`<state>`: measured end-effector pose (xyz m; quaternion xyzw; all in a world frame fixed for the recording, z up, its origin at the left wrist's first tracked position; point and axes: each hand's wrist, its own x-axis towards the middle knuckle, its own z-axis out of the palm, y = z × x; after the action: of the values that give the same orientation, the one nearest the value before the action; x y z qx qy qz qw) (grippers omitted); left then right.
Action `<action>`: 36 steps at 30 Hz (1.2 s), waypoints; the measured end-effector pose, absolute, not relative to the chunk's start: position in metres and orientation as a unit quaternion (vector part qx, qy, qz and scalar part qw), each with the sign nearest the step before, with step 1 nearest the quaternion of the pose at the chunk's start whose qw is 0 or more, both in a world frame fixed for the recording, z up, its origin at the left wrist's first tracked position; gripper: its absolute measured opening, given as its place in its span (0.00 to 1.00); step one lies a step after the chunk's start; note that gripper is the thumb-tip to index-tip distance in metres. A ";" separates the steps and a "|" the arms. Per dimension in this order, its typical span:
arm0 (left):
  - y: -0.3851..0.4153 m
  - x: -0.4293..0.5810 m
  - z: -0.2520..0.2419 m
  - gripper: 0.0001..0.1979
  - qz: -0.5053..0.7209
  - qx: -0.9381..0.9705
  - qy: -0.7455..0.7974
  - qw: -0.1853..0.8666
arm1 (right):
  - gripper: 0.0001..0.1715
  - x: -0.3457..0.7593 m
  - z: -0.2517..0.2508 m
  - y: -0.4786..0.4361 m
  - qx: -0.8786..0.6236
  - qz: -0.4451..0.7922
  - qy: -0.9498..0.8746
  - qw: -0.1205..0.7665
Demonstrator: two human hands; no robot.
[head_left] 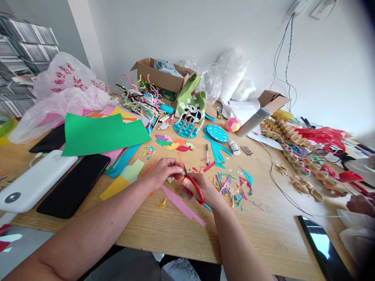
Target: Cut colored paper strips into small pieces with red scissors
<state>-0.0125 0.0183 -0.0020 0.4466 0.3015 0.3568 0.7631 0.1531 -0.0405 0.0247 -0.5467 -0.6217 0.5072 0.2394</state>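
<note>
My right hand (202, 187) grips a pair of red-handled scissors (197, 188), blades pointing up and to the left. Beside the blade tips, my left hand (167, 172) pinches a small orange strip of paper (180, 159) that sticks up past the fingertips. Whether the blades touch the strip is too small to tell. Below both hands lies a long pink paper strip (181, 205), with a small yellow paper scrap (162, 203) to its left. Several coloured paper fish (172, 145) rest beyond the hands, near a little pile of paper bits (149, 152).
Coloured paper scraps (228, 187) lie right of my hands, below a pen (207, 154) and a glue bottle (234, 146). Green paper (102, 134), a black phone (74, 185) and a white power bank (35, 179) are left. Another person's hand (361, 205) shows at far right.
</note>
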 end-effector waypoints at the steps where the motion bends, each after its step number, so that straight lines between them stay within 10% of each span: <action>1: 0.018 -0.012 -0.002 0.07 0.357 0.446 0.301 0.764 | 0.28 0.153 0.024 -0.040 -0.547 0.508 -0.622 0.238; 36: 0.019 -0.011 -0.007 0.07 0.369 0.412 0.282 0.784 | 0.25 0.152 0.018 -0.041 -0.543 0.491 -0.629 0.263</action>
<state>-0.0111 0.0190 -0.0068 0.4116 0.2822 0.3693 0.7839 0.1519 -0.0405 0.0180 -0.5426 -0.6290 0.4907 0.2631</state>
